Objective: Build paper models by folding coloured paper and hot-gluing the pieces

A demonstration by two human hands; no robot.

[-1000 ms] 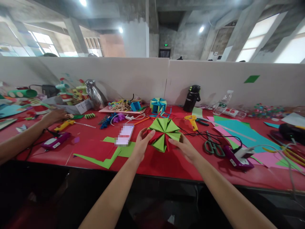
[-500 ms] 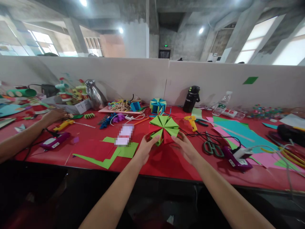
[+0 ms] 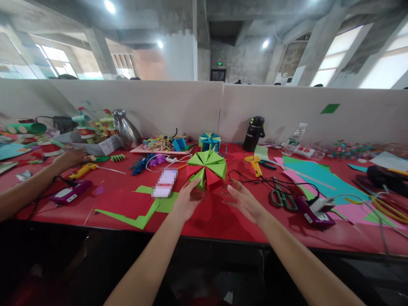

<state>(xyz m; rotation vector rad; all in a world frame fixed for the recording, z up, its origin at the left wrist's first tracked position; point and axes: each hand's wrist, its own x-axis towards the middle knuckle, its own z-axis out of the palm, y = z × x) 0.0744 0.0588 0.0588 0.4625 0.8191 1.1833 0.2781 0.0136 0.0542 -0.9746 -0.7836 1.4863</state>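
The round green-and-red folded-paper wheel [image 3: 208,166] lies just beyond the nearer left hand [image 3: 187,200], its grip unclear, toward the red counter [image 3: 219,225]'s back edge; the right hand [image 3: 245,201] is spread, apart.

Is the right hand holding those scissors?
No, the scissors lie on the table, while the right hand is open beside the paper wheel.

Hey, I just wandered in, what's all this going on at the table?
A person is working with a folded green-and-red paper piece on a red table. The left hand is at its near edge, though whether it touches is hard to tell. The right hand is apart from it, fingers spread. A blue-and-green paper piece sits behind. Off to the left, another person's hand is near a grey box.
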